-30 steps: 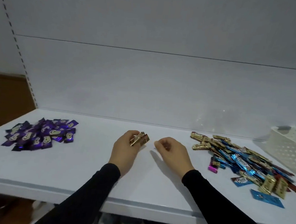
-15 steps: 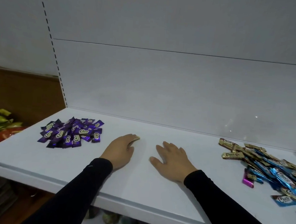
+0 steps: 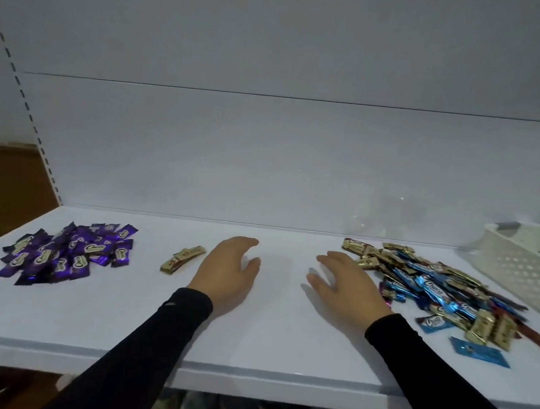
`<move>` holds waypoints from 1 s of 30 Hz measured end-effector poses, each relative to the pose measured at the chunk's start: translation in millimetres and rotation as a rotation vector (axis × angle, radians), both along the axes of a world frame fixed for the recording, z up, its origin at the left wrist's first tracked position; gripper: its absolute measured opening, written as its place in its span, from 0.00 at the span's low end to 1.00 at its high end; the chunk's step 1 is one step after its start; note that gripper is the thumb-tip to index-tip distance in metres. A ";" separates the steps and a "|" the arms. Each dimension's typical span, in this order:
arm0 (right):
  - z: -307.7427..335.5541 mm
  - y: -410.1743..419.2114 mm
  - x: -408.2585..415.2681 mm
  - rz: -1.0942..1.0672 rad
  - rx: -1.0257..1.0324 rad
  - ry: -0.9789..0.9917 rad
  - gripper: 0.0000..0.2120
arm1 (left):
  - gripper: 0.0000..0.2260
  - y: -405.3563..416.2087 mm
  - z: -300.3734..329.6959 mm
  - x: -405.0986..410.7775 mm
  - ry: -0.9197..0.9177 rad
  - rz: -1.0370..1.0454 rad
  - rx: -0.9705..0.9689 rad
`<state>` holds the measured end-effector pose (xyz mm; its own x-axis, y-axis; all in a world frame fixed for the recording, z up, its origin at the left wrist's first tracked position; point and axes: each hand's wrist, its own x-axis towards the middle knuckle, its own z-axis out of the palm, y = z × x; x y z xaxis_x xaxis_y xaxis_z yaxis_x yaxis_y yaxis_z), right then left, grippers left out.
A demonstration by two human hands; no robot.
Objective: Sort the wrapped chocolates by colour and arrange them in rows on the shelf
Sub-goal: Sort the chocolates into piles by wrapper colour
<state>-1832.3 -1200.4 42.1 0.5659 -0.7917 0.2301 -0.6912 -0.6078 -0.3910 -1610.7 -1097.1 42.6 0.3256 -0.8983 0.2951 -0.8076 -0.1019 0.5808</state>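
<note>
A heap of purple wrapped chocolates [image 3: 67,252] lies on the left of the white shelf [image 3: 268,341]. A few gold chocolates [image 3: 181,259] lie by themselves just left of my left hand [image 3: 229,271], which is open and holds nothing. A mixed pile of blue, gold and red chocolates [image 3: 441,293] covers the right side. My right hand [image 3: 346,286] is open, fingers spread, with its fingertips at the left edge of that pile. One pink chocolate shows at the pile's edge, partly hidden behind my right hand.
A white perforated plastic basket [image 3: 526,267] stands at the far right against the back panel. The shelf's front edge [image 3: 250,375] runs below my forearms. Packaged goods show dimly on the level underneath.
My left hand let go of the gold chocolates; they now lie on the shelf to its left. My right hand moved right to the mixed pile. The camera view swung back to the right.
</note>
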 end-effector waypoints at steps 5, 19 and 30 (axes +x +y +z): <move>2.5 -20.1 -60.5 -0.104 -0.082 -0.012 0.22 | 0.21 -36.0 2.8 -53.5 -0.039 -0.135 0.031; 18.5 -91.8 -96.0 -0.244 -0.104 0.083 0.19 | 0.12 -132.2 -1.9 -149.6 -0.119 -0.287 0.085; 10.6 -106.4 -88.6 -0.303 -0.104 0.142 0.10 | 0.12 -143.8 -10.3 -149.9 -0.237 -0.220 0.102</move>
